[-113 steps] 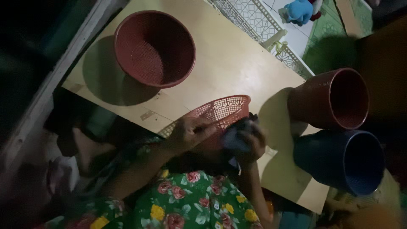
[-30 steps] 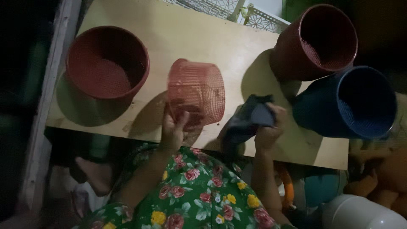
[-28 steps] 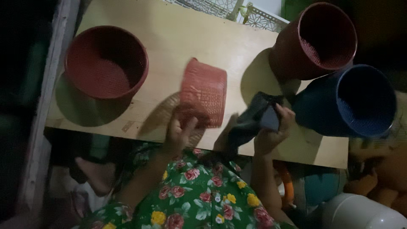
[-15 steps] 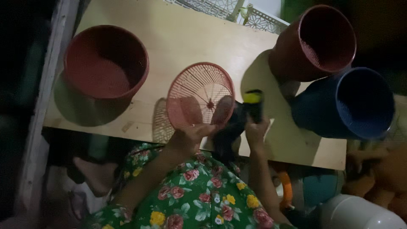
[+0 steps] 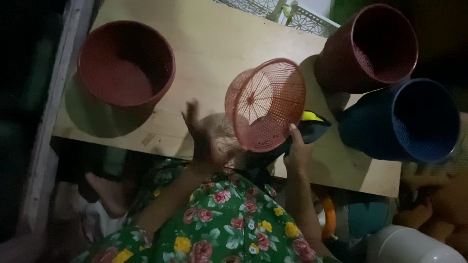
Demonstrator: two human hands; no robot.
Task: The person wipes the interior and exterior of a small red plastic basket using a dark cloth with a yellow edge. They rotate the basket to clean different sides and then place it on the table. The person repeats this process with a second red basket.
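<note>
Passed from the left hand [image 5: 202, 139], now spread open, to the right hand [image 5: 298, 151], gripping the tilted pink mesh basket [image 5: 265, 103] together with a dark cloth [image 5: 312, 130].

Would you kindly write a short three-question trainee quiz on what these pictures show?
1. True or false: the left hand grips the small pink plastic mesh basket.
2. Which hand holds the dark cloth with a yellow patch?
3. How many large round baskets stand on the wooden board? A) two B) three C) four

Key: 1. False; it is open beside the basket. 2. The right hand. 3. B.
</note>
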